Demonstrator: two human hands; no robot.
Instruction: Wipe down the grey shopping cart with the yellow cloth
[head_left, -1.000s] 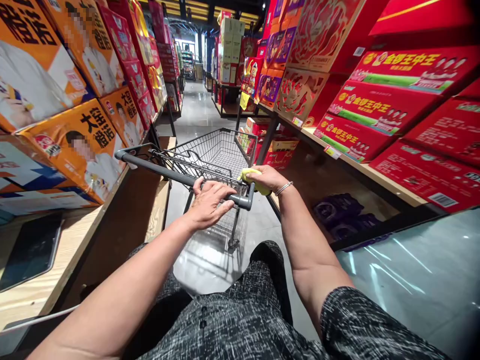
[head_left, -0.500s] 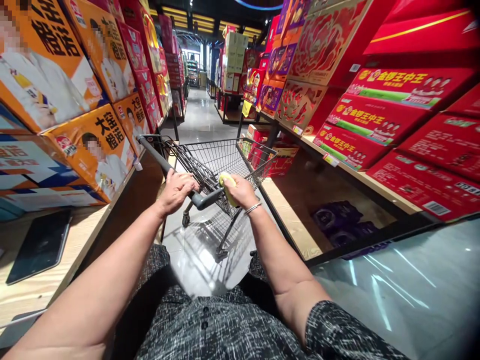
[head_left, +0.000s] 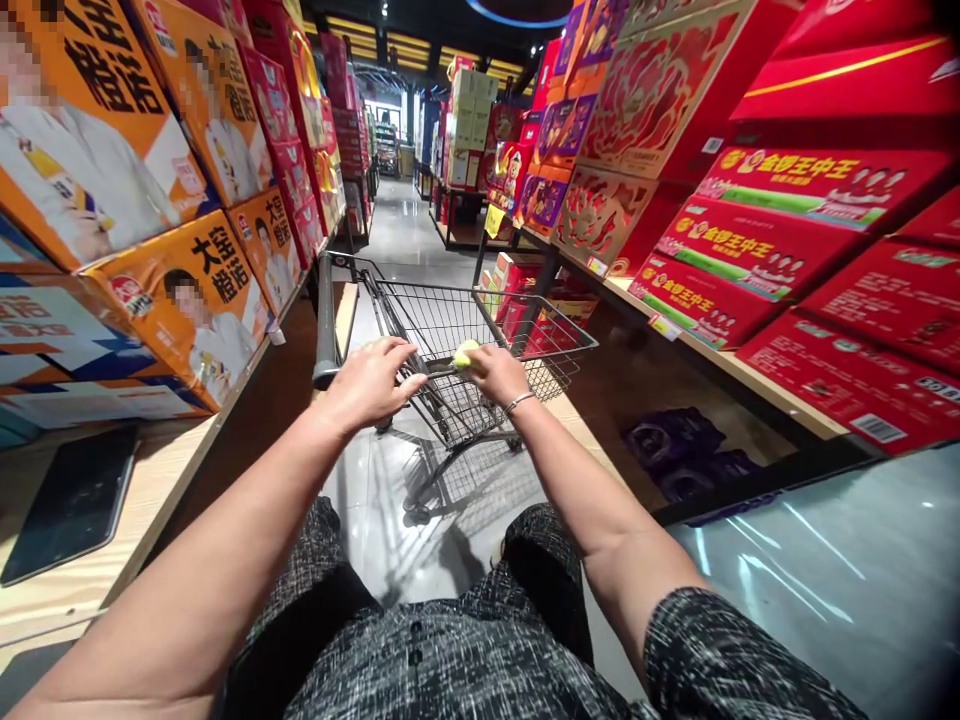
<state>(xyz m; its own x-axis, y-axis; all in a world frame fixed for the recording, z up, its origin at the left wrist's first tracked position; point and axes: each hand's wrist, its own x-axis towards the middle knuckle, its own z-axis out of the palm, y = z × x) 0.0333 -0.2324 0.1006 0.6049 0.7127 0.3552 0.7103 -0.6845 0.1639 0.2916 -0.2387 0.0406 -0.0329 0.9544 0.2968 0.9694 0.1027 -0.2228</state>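
Note:
A black wire shopping cart [head_left: 420,310] stands turned at an angle before me, its basket showing no goods. My left hand [head_left: 373,382] is over the cart's near side, thumb and fingers apart, just right of the grey handle [head_left: 325,330]. A folded yellow-green cloth [head_left: 466,353] is in my right hand [head_left: 498,375], pressed on the cart's near upper rim. The palm hides part of the cloth. A thin bracelet [head_left: 519,400] circles my right wrist.
Orange drink cartons [head_left: 180,310] are stacked at left above a wooden ledge bearing a dark tablet [head_left: 71,500]. Red boxes [head_left: 765,240] fill the right shelf, with purple packs [head_left: 675,440] beneath. The shiny floor aisle [head_left: 405,215] runs ahead between displays.
The cart has turned, so its handle now lies left of my hands. My left hand has come off the handle and opened. My right hand has moved with the cloth from the handle to the rim.

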